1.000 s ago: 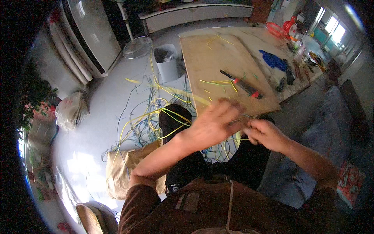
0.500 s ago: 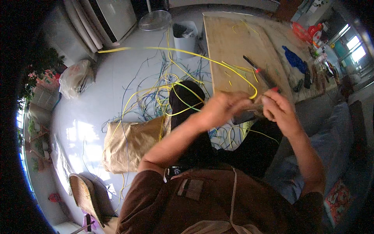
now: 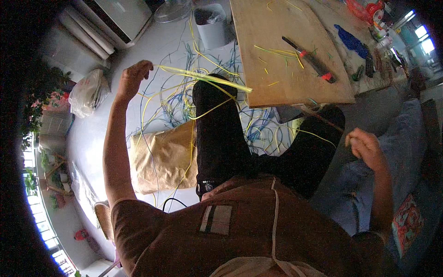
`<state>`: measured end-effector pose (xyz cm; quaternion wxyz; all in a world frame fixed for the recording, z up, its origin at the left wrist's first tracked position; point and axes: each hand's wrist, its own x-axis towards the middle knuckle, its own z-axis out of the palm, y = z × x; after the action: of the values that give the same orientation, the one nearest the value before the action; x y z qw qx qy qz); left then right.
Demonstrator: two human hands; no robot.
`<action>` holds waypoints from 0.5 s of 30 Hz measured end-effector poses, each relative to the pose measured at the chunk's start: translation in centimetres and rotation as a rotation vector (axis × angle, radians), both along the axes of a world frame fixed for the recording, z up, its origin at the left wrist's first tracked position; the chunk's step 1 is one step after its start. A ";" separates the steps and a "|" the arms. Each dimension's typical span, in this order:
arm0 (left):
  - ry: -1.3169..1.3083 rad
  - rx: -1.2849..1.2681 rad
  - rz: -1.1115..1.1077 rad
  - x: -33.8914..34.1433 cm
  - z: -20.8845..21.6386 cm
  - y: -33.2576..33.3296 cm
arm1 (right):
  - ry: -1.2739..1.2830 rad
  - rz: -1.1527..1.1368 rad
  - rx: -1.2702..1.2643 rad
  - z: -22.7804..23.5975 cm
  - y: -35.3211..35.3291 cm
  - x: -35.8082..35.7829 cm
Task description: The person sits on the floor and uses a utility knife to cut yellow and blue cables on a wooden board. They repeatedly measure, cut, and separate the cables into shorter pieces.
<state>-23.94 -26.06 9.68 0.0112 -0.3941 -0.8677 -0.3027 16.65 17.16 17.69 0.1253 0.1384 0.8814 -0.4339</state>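
Two hands are spread wide apart, one at each side of the person's black-clad legs. The left hand (image 3: 133, 79) is raised far out to the left, its fingers curled shut on the end of a bundle of yellow strands (image 3: 203, 76) that runs rightward across the knee and ends just at the near left edge of the wooden board (image 3: 277, 55). The right hand (image 3: 364, 147) sits low at the right, over the blue seat cover (image 3: 355, 194), fingers closed in a loose fist; a thin yellow strand (image 3: 314, 135) lies just to its left, but whether the hand pinches it cannot be told. On the board lie a red-and-black hand tool (image 3: 310, 59) and short yellow offcuts, well clear of both hands. Its near edge hangs just past the right knee. Left of the legs the floor is littered with tangled blue and yellow wires (image 3: 177, 104), with a brown paper bag (image 3: 161, 159) near the body. A white bin (image 3: 211, 25) stands far off, just beside the board's far left corner.
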 end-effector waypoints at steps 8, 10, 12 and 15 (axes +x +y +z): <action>-0.060 -0.925 0.344 -8.7 -7.8 -23.2 | 0.070 -0.484 0.447 -3.7 10.4 14.4; 0.544 -0.832 0.302 -6.2 -9.5 -17.5 | -0.052 -0.533 0.163 -3.1 8.6 15.2; 0.433 -0.164 0.277 1.8 -4.0 -2.6 | -0.010 -0.307 -0.170 -3.3 6.4 10.5; 0.119 -0.129 0.148 10.4 -2.5 7.6 | -0.010 -0.205 -0.173 -3.1 5.5 8.2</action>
<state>-13.56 -18.43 7.19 0.0595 -0.3459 -0.9100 -0.2208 24.89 22.66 14.59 0.0962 0.2186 0.8212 -0.5183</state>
